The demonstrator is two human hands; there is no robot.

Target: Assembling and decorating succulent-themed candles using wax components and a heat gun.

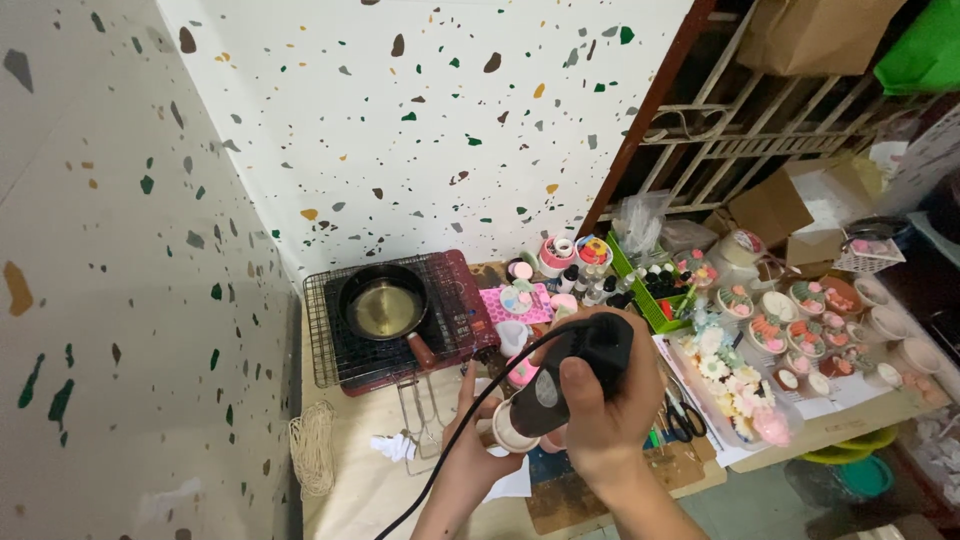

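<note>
Two hands work together over the table's middle. My right hand (600, 395) grips a black hand mixer (575, 375), pointing down into a small cup (507, 432) my left hand (470, 440) pinches. Mixing looks underway; next, hold steady. At ten o'clock sits a pan (383, 303).

Black pan (383, 306) on red stove (455, 300), scissors (682, 420) — green basket (640, 285)

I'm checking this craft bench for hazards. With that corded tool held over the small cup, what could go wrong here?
The right hand holds a black corded tool over a small cup that the left hand steadies: the cup could tip or splash. The black cord trails across the table and could snag. The pan on the stove stands close by, so an elbow might knock it.
</note>
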